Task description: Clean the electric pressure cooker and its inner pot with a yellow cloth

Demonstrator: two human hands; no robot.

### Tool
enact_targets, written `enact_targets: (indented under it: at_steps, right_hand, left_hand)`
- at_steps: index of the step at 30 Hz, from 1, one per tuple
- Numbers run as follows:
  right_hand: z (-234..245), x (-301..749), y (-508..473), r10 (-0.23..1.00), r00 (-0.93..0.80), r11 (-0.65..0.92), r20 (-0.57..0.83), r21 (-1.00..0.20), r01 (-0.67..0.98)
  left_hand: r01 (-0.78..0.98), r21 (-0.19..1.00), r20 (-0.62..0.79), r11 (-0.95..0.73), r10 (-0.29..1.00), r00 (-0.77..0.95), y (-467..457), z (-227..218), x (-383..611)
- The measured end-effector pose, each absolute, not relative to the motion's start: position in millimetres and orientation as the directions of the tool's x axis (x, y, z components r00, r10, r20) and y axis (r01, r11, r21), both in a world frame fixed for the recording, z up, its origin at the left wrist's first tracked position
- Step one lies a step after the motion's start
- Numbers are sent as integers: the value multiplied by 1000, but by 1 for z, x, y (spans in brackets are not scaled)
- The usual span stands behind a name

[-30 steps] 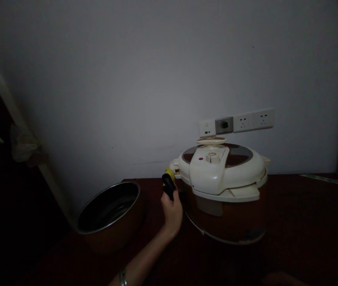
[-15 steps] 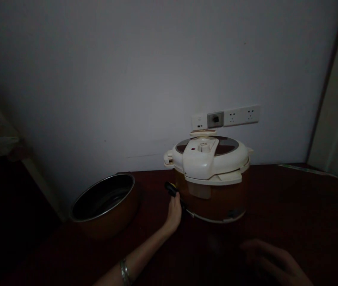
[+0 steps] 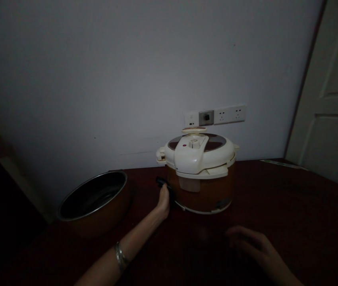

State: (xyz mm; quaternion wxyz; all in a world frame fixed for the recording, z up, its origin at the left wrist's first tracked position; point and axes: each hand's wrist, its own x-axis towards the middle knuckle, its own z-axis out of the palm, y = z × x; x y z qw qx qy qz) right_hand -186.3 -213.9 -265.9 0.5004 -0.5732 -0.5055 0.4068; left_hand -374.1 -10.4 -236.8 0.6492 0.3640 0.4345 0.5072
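Note:
My left hand, with a silver bangle on its wrist, is closed round a black handle-like piece just left of the pressure cooker. The palm hides most of that piece, and I cannot tell whether it is joined to the cooker. The cooker has a cream lid with a knob and a brown-orange body, and stands upright on the dark red table. In front of it, to the right, my right hand hovers apart from everything, its fingers loosely bent and holding nothing.
A wide orange pot with a dark inside stands at the left on the table. Wall sockets sit behind the cooker, and a panelled door is at the right. The light is dim.
The view has turned a little to the right, so the cooker and pot appear further left. The left hand stays on the black piece; the right hand shows higher and more clearly.

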Motion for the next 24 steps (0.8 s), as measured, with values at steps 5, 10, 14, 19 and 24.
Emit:
enact_targets:
  at_steps: [5, 10, 14, 19, 24]
  right_hand:
    - [-264, -189, -213, 986, 153, 38, 60, -989, 143]
    - [-266, -189, -213, 986, 152, 56, 74, -992, 115]
    - [-268, -188, -214, 984, 135, 102, 115, -990, 96]
    - [-265, -191, -214, 982, 152, 100, 112, -991, 84]
    - [-264, -193, -214, 981, 154, 102, 118, -989, 108]
  left_hand:
    - [-373, 899, -261, 230, 965, -33, -36, -252, -370]
    - [-240, 953, -201, 183, 978, -54, -36, -252, -375]
    - [-172, 976, -143, 136, 989, -28, -13, -236, -383]
    - [-101, 990, -96, 94, 995, -19, -8, -232, -392]
    - [-148, 983, -102, 105, 994, 30, -42, -239, -399]
